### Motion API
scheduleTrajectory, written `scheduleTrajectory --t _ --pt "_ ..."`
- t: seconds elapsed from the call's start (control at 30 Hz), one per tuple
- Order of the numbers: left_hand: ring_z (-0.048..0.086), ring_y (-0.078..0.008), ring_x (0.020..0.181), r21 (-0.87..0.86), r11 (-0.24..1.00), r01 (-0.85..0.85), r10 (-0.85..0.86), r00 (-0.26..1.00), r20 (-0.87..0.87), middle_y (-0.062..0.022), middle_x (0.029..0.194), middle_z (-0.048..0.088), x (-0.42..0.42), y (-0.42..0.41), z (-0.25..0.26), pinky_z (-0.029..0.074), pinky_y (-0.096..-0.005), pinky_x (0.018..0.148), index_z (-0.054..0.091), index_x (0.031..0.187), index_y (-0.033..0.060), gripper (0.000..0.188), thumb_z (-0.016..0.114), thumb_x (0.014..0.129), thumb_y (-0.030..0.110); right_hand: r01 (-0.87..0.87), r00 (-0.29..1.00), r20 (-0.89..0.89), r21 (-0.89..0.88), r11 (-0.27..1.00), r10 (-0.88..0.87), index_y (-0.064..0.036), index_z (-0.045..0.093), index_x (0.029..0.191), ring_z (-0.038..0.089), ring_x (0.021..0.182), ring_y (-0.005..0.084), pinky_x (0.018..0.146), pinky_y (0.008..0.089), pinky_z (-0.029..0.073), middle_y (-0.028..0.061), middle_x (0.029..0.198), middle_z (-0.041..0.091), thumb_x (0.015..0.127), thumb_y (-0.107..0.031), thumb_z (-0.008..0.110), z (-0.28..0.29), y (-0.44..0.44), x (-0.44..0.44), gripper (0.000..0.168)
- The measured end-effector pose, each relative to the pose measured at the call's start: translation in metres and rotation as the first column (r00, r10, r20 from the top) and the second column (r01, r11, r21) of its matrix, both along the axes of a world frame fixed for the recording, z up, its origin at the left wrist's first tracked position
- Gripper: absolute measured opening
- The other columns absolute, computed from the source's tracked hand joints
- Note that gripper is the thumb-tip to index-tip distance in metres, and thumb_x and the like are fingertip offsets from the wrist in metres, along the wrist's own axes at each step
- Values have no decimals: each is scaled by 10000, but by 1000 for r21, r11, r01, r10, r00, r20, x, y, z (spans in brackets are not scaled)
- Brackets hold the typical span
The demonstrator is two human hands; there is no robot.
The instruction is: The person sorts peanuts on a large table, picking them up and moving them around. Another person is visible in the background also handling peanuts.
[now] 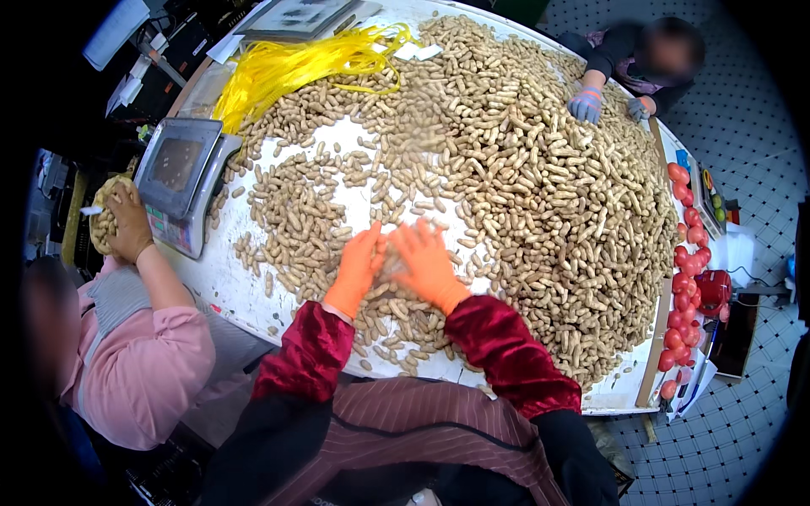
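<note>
Both my hands wear orange gloves and are low over the near middle of a white table (607, 400) strewn with unshelled peanuts (544, 171). My left hand (355, 269) has its fingers extended and its palm turned toward the right hand; I see nothing held in it. Beside it, my right hand (425, 262) is blurred, with its fingers spread and nothing visible in its grasp. Some loose peanuts (395, 310) lie between and below the hands. A smaller patch of peanuts (294, 221) spreads left of them, while the large heap rises to the right.
A weighing scale (183, 171) stands at the left edge, near yellow mesh netting (304, 63). A person in pink holds a netted bag of peanuts (104, 218) there. Across the heap, another person's gloved hand (585, 104) touches peanuts. Red round objects (682, 310) line the right side.
</note>
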State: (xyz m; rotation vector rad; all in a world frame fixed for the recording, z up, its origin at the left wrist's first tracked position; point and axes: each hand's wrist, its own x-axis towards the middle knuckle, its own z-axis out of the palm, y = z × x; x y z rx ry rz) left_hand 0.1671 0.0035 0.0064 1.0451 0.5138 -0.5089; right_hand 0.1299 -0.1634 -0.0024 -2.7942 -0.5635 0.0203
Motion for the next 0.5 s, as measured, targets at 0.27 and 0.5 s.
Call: scheduleTrajectory --t 0.27,0.5 --pt "655 -266 830 978 179 -107 -800 563 208 -63 956 695 83 -5 -24 509 -371 710 612 1260 256 398 649 869 320 -142 987 -55 149 979 152 -163 446 1389 314 1358 384 1103 603 197 124 1451 397 838 -427 644 5 10 -24 642" --pt "656 -268 829 913 405 -50 -664 671 331 -94 942 693 154 -3 4 515 -366 725 682 1142 218 333 693 827 323 215 964 120 165 963 -236 -117 458 1362 356 1313 369 1093 571 219 128 1393 448 802 -312 683 13 -58 22 635"
